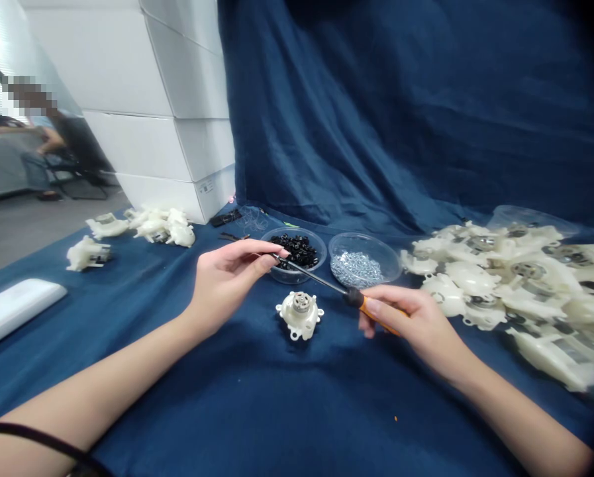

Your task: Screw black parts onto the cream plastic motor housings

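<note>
My right hand (406,318) is closed around the orange handle of a screwdriver (321,281), whose dark shaft points up and left. My left hand (232,271) pinches its fingertips at the shaft's tip; whatever small thing sits there is too small to make out. Below the shaft, a white round plastic housing (300,314) with a metal centre lies on the blue cloth between my hands, untouched.
Two clear bowls stand behind: one with black small parts (297,252), one with silver screws (359,265). A heap of white housings (520,291) fills the right. More white parts (148,228) lie far left, near white boxes (177,132). A person sits in the far left background.
</note>
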A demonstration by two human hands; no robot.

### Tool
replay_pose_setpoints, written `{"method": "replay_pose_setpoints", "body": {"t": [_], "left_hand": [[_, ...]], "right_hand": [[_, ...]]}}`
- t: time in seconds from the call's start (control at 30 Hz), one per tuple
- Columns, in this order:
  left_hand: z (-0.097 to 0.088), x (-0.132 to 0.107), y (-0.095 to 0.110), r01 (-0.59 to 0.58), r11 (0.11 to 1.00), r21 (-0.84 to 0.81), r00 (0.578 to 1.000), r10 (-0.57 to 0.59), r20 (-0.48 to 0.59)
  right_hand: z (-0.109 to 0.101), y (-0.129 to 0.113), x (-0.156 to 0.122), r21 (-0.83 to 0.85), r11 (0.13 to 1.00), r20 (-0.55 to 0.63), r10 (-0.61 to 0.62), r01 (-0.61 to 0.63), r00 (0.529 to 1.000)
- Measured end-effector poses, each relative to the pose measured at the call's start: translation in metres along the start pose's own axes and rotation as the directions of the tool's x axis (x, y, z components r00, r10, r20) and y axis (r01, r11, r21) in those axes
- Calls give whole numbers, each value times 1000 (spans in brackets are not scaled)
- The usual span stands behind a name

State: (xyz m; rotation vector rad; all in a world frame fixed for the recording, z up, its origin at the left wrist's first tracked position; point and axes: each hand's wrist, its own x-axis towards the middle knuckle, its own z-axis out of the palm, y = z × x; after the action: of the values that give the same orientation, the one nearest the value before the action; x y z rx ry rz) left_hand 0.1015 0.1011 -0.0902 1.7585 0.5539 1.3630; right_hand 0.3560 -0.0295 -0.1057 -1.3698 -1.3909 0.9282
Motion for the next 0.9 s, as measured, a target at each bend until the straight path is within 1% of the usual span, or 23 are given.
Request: {"method": "replay_pose_setpoints", "body": {"t": [0.07,0.1,0.17,0.27,0.33,0.4,0.43,0.47,0.53,0.57,0.6,0.63,0.7,0.8,0.83,0.9], "left_hand": [[1,0,-1,20,999,-27,1000,-20,6],[1,0,-2,32,999,-41,999,-32,3],[1,1,-3,49,997,-64,999,-50,-11],[2,1,-2,53,997,-56,998,-54,-12],[1,0,0,44,998,-37,999,-44,6],[0,0,2,21,1000,-15,999,-20,33],[0,0,3,4,1000,-5,999,-4,46],[-1,0,3,-13,1000,2,998,12,60],[-1,-1,3,-33,999,2,996,32,80],[-1,-1,2,-30,1000,-8,996,30,85],[-1,-1,1,-18,1000,-23,996,20,90],[-1,-1,0,1,999,-38,996,3,92],[-1,0,-2,37,997,-61,996,-31,86],[0,0,-3,47,998,-43,996,-44,84],[0,0,-2,35,999,-28,995,-32,89],[-1,0,-1,-1,1000,0,994,1,109]], "right_hand": [[1,-1,0,64,996,106,50,-57,993],[2,-2,-1,88,994,118,57,-68,991],[4,-3,-2,98,993,61,58,-64,996],[7,-2,-3,39,998,-51,56,-55,997],[5,0,-1,-50,999,-117,-10,5,993],[1,1,1,-130,989,-154,-89,69,984],[-2,1,1,-148,986,-141,-99,78,985],[-4,1,2,-151,986,-102,-89,73,991],[-7,1,3,-135,990,30,-29,33,999],[-7,1,3,-123,992,90,3,8,996],[-7,0,2,-108,994,124,29,-15,992],[-6,0,2,-88,995,131,47,-36,990],[-4,0,0,-59,996,96,74,-69,993],[-1,1,-1,-87,993,-8,78,-78,997],[-1,2,0,-112,992,-56,57,-63,997],[-1,3,1,-188,982,-148,-28,0,989]]}}
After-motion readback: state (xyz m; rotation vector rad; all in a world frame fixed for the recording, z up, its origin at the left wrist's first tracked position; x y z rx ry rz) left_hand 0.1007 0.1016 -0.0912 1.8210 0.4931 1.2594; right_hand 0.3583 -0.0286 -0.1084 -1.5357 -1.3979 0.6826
